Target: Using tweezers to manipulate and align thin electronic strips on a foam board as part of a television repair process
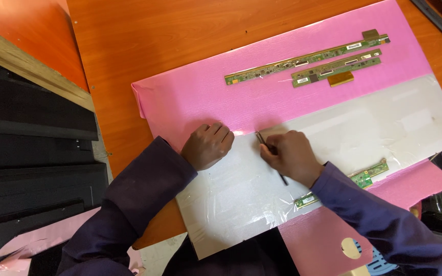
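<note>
Right hand (291, 156) pinches a slim dark tool (268, 148), its tip at the upper edge of a glossy white panel (333, 148). Left hand (207, 145), loosely fisted, presses the same edge. The panel rests on matte pink foam sheet (216, 94) over an orange wood-grain table (154, 36). Two narrow green circuit strips (308, 59) lie well apart.

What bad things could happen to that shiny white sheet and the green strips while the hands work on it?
The right hand presses a thin dark tool at the edge of the white panel; a slip could scratch or crack it. The left hand rests a fist on the panel, and hard pressure might mark it. The green circuit strip near the right sleeve could get snagged or bent.
</note>
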